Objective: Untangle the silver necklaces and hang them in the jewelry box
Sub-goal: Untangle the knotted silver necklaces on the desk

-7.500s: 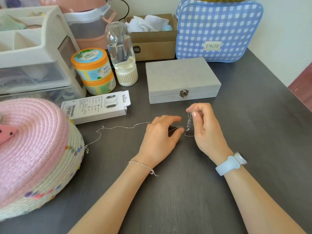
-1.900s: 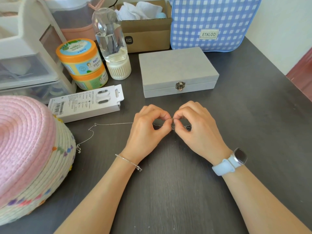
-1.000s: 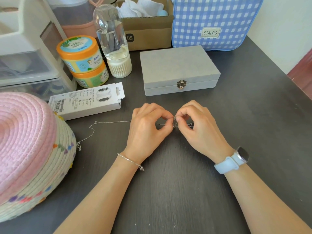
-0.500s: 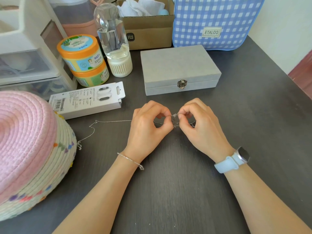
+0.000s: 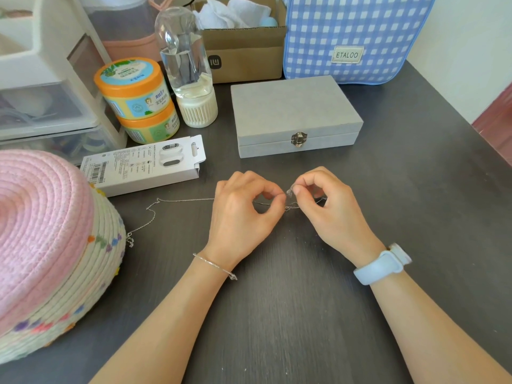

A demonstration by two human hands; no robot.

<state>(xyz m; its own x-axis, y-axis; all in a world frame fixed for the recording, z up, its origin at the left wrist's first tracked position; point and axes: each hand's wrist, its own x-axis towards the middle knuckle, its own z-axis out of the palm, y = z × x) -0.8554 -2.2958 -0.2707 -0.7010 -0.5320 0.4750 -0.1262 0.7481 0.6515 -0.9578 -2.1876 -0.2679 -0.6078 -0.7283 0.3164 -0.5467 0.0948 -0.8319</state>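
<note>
Dark wood-grain surface (image 5: 304, 314) carries everything. Far L: pink-topped woven basket (image 5: 41, 245), w/ white drawer unit (image 5: 41, 79) behind it. Back R: blue gingham bag (image 5: 357, 29), label reads ETALOO, next to a cardboard box (image 5: 246, 54) w/ white cloth inside. Grey jewelry box (image 5: 293, 112) sits centre-back, lid down, metal clasp facing the person. To its L: clear bottle (image 5: 185, 56) on a white base, two stacked orange-lidded tubs (image 5: 135, 95), and a flat white retail pkg (image 5: 146, 164) lying in front of the tubs.

Both hands rest near the surface just in front of the jewelry box, close together. Left hand (image 5: 243, 214) has thumb & forefinger curled, pinching the silver necklaces (image 5: 182, 200); right hand (image 5: 329, 209) (pale blue watch on that wrist) pinches the knotted bit, lifted slightly. Tangle sits between the fingertips, too fine to tell how the strands cross. One chain trails L across the surface, bends down and ends beside the basket. Thin bracelet on left wrist.
</note>
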